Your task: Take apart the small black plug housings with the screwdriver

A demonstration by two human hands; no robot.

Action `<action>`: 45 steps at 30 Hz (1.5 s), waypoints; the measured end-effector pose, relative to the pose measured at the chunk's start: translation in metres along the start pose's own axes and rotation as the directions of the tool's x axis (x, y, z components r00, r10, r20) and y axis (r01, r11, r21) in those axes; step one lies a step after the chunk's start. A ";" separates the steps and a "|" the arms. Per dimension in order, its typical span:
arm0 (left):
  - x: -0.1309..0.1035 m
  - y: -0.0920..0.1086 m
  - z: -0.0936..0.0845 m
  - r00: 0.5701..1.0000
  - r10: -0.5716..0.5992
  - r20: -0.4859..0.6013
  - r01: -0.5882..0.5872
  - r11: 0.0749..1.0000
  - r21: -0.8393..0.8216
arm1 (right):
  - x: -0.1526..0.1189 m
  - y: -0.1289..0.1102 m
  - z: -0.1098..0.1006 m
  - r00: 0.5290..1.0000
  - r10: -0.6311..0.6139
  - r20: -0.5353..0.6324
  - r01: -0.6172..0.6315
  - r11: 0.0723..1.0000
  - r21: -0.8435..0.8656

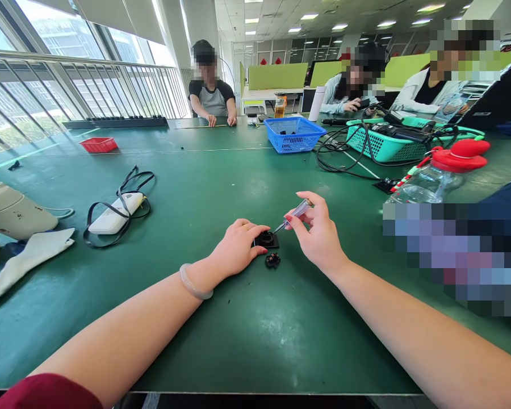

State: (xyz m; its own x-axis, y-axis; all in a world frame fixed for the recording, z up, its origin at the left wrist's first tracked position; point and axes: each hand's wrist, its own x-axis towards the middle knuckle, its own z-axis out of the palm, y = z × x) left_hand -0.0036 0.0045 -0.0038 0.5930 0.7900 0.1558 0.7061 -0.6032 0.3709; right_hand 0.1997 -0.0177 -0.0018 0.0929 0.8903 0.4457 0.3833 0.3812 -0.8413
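Together, left hand [237, 245] clasping a black part [271, 241], right hand [318, 234] gripping a clear-handled screwdriver [298, 211], tip at the part's edge.

L hand [237, 247] hides pt of blk piece [271, 241]; beige device [15, 211] cut off, R-edge item [464, 250] pixelated.

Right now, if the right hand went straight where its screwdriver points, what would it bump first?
The right hand would probably meet the flat black part held by the left hand; depth is unclear.
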 end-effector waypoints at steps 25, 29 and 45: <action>-0.002 0.000 0.001 0.996 0.076 -0.048 -0.075 0.997 0.030 | -0.017 -0.012 0.004 0.886 -0.453 0.096 0.460 0.885 -0.074; -0.002 0.000 0.001 0.995 0.075 -0.063 -0.073 0.997 0.030 | -0.017 -0.014 0.002 0.926 -0.375 -0.049 0.370 0.925 -0.083; -0.003 0.006 -0.002 0.985 0.079 -0.151 -0.089 0.994 -0.056 | -0.014 -0.013 0.001 0.896 -0.427 -0.125 0.428 0.904 -0.020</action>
State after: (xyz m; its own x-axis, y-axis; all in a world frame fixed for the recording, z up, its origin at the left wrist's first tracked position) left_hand -0.0020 -0.0011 -0.0004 0.5818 0.7473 0.3211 0.6279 -0.6636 0.4066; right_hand 0.1923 -0.0347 0.0028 0.0341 0.6034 0.7967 0.4048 0.7205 -0.5630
